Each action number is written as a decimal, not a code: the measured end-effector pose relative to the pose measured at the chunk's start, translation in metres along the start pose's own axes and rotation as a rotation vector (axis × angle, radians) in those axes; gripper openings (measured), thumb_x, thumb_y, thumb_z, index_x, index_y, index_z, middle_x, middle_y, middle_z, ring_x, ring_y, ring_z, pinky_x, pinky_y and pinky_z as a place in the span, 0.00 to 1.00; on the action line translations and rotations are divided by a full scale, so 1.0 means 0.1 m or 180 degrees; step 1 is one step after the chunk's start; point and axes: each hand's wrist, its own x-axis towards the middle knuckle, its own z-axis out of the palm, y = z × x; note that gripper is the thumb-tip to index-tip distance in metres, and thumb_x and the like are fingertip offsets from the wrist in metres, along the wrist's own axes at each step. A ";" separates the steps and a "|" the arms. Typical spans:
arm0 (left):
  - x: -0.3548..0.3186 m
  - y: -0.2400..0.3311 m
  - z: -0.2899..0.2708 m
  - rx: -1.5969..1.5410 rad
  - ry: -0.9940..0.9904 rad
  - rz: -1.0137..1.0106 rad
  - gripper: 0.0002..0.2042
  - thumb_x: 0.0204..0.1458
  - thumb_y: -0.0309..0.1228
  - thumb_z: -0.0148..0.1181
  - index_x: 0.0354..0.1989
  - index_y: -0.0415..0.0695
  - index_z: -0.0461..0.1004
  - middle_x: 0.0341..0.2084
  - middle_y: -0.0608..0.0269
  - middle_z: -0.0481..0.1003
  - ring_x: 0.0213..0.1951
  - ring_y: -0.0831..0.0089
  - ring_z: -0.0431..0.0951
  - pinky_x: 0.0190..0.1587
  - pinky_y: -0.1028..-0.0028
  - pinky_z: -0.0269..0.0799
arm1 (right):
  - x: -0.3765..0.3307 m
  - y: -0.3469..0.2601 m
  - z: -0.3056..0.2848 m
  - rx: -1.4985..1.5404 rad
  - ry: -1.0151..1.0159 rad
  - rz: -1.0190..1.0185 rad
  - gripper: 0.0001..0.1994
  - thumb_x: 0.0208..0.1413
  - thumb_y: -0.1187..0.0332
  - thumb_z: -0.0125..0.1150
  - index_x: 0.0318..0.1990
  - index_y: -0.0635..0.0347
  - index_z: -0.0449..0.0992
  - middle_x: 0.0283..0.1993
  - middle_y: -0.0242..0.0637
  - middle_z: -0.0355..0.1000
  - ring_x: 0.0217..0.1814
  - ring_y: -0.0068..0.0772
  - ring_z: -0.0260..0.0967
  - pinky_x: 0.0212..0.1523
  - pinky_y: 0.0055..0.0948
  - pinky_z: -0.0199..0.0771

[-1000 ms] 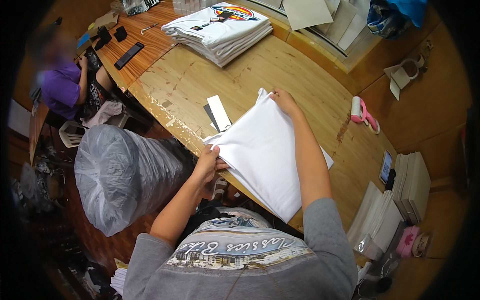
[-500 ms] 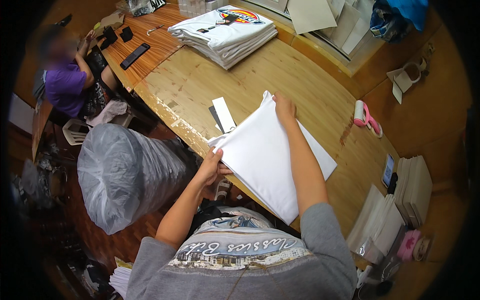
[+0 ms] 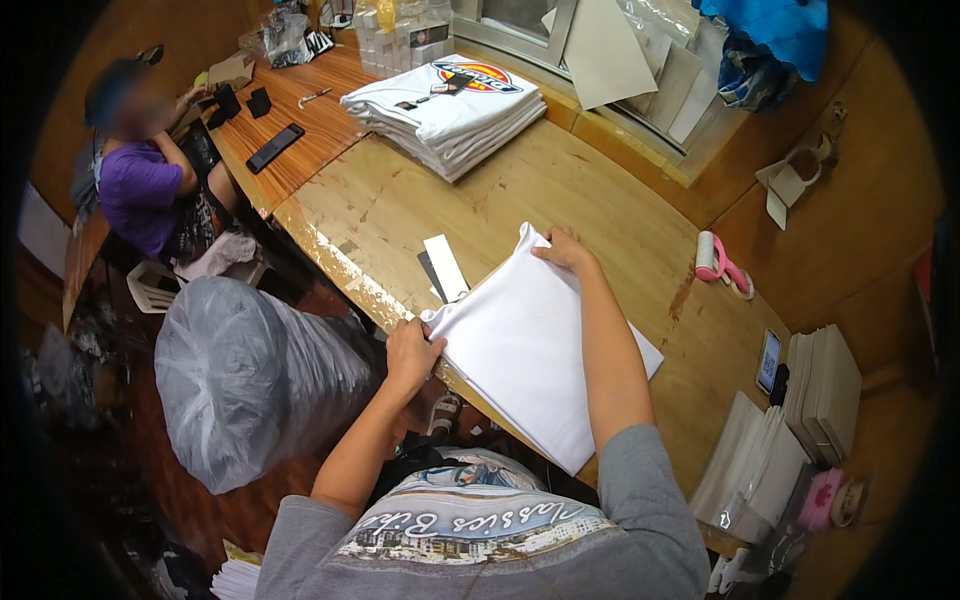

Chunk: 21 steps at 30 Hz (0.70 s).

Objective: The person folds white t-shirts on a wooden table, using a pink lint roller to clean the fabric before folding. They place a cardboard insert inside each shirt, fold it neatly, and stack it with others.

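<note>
A folded white shirt (image 3: 520,345) lies flat on the wooden table, close to its front edge and at a slant. My left hand (image 3: 412,352) is closed on its left corner, thumb and fingers pinching the cloth. At the far corner, my right hand (image 3: 567,250) grips the gathered fabric, and my right forearm crosses above the shirt. A white hang tag (image 3: 446,264) and a dark tag (image 3: 430,274) stick out beyond the shirt's far left edge, next to my left hand.
Farther back sits a stack of folded white shirts (image 3: 445,125). A lint roller (image 3: 722,265) and a phone (image 3: 768,360) are on the right, by plastic sleeves (image 3: 745,465) and boards (image 3: 822,395). A large plastic-wrapped bundle (image 3: 255,375) stands left; a person in purple (image 3: 145,195) sits beyond.
My left hand has shifted from partly under the shirt's left corner to pinching it from above. My right hand keeps hold of the far corner. The whole view has tilted slightly.
</note>
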 end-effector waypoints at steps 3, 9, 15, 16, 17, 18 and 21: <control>0.05 0.10 0.01 -0.0554 -0.0074 -0.0151 0.13 0.32 0.29 0.62 0.22 0.38 0.65 0.19 0.54 0.68 0.24 0.60 0.70 0.30 0.69 0.66 | 0.07 0.05 0.01 0.0379 0.0070 0.0107 0.28 0.33 0.61 0.68 0.44 0.62 0.65 0.45 0.47 0.62 0.48 0.40 0.58 0.50 0.29 0.57; 0.37 0.22 0.07 -0.2828 -0.0006 -0.0050 0.23 0.35 0.17 0.56 0.39 0.43 0.52 0.32 0.59 0.64 0.31 0.73 0.68 0.31 0.78 0.67 | -0.07 0.17 -0.40 0.1274 0.0757 -0.0408 0.25 0.30 0.70 0.65 0.42 0.64 0.66 0.37 0.40 0.66 0.40 0.35 0.63 0.43 0.28 0.63; 0.92 1.64 -1.00 -0.3230 0.0299 0.1878 0.23 0.39 0.16 0.53 0.47 0.43 0.57 0.37 0.63 0.66 0.39 0.76 0.68 0.40 0.77 0.66 | -1.31 0.22 -2.28 0.2139 0.2347 -0.1111 0.18 0.43 0.79 0.56 0.45 0.64 0.65 0.38 0.36 0.69 0.36 0.25 0.67 0.39 0.23 0.66; 0.97 1.78 -1.12 -0.3305 0.0266 0.2152 0.21 0.39 0.16 0.53 0.45 0.42 0.60 0.37 0.64 0.66 0.40 0.77 0.68 0.41 0.78 0.66 | -1.54 0.17 -2.37 0.2501 0.2672 -0.1310 0.16 0.44 0.79 0.55 0.44 0.63 0.66 0.38 0.35 0.68 0.40 0.25 0.65 0.43 0.23 0.64; 1.01 1.93 -1.19 -0.3094 0.0257 0.2468 0.18 0.40 0.16 0.53 0.42 0.40 0.63 0.35 0.65 0.67 0.40 0.78 0.67 0.42 0.79 0.65 | -1.75 0.34 -2.49 0.2215 0.2915 -0.1220 0.15 0.44 0.79 0.55 0.42 0.63 0.67 0.38 0.34 0.68 0.43 0.25 0.63 0.46 0.24 0.61; 1.05 1.98 -1.22 -0.2818 0.0287 0.2726 0.14 0.41 0.16 0.52 0.39 0.39 0.65 0.34 0.66 0.67 0.40 0.79 0.67 0.42 0.79 0.65 | -1.92 0.29 -2.47 0.2098 0.3126 -0.1237 0.12 0.41 0.80 0.57 0.37 0.64 0.70 0.35 0.35 0.71 0.38 0.24 0.66 0.42 0.22 0.64; 1.11 1.87 -1.05 -0.1944 0.0201 0.3314 0.13 0.34 0.13 0.53 0.31 0.37 0.67 0.30 0.60 0.68 0.36 0.69 0.69 0.39 0.75 0.65 | -2.29 0.57 -2.04 0.1877 0.3038 -0.1114 0.10 0.40 0.82 0.57 0.34 0.65 0.71 0.34 0.34 0.71 0.36 0.21 0.66 0.41 0.22 0.65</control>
